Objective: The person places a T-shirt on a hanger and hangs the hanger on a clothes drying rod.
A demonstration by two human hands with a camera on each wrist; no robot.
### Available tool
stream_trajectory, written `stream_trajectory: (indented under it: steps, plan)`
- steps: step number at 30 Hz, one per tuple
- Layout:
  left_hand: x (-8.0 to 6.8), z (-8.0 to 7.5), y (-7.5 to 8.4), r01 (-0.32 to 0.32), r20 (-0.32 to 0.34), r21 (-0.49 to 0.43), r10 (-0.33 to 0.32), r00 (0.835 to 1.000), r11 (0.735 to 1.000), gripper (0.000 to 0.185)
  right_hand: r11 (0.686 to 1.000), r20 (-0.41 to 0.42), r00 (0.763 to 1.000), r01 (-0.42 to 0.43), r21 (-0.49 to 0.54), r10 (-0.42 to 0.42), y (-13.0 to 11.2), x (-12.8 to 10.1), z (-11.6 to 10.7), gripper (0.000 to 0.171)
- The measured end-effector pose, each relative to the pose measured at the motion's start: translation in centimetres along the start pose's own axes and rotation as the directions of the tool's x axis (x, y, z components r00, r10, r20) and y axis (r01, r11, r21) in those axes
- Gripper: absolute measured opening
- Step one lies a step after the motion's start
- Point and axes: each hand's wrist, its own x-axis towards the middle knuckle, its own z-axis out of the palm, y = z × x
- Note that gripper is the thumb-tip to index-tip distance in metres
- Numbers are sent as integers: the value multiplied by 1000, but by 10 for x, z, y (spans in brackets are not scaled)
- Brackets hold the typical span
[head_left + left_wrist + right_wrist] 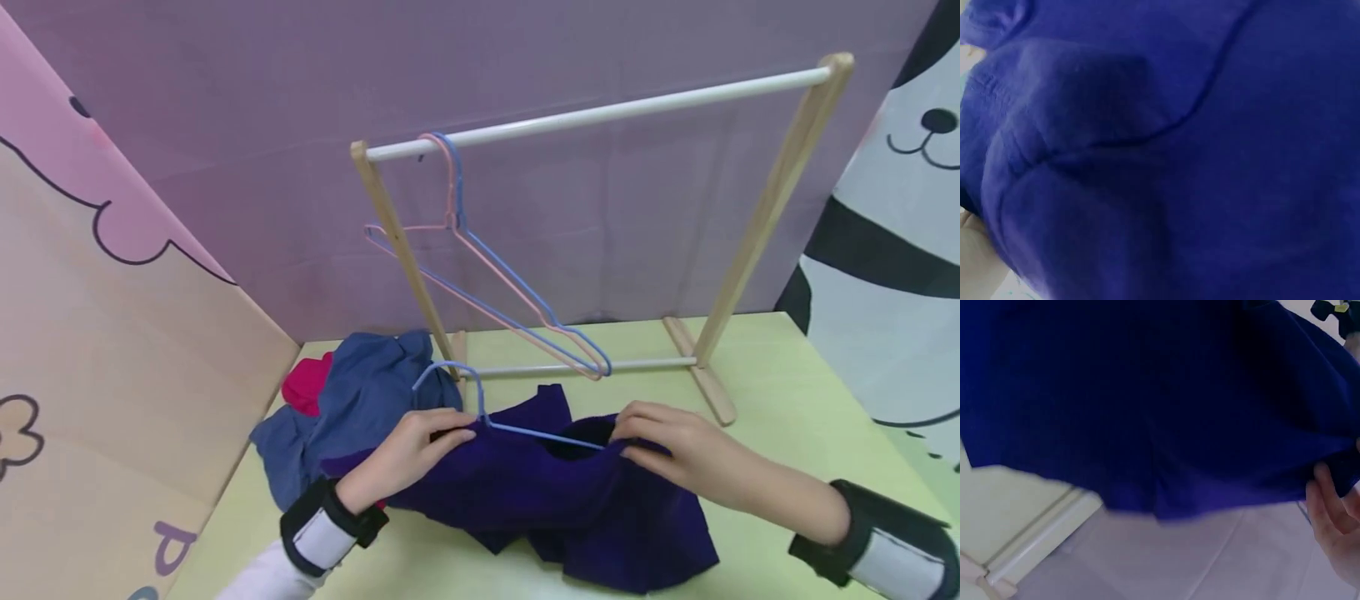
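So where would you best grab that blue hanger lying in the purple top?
Probably by the neck just under the hook of the blue hanger, coming from above. The hook stands clear of the purple top, while the arms are partly tucked inside the fabric.

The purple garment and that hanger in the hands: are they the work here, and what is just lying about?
In hand:
- purple garment, gripped by the left hand and right hand
- blue hanger, partly inside the garment

Lying about:
- blue cloth and pink cloth, piled on the table
- two empty hangers on the wooden rack
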Motion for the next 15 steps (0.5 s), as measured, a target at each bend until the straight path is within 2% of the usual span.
stream_trajectory:
  steps: [3,6,10,13,15]
  plan:
    - [4,6,4,-22,-15,-16,21,1000,1000,21,999,-36,998,51,17,-50,1,1,5,22]
    - [8,10,6,-57,-33,-29,56,998,998,21,998,-61,997,51,26,-50,2,0,8,25]
    - [11,13,8,-93,-42,-41,91,995,995,21,992,-73,996,-54,-117,46,1,-3,7,40]
    - [12,14,8,-108,-53,-40,106,993,993,21,949,-74,984,-177,-260,163,2,-7,3,53]
    - [13,14,9,-115,-64,-36,112,992,993,21,927,-42,967,-255,-274,253,4,-10,0,52]
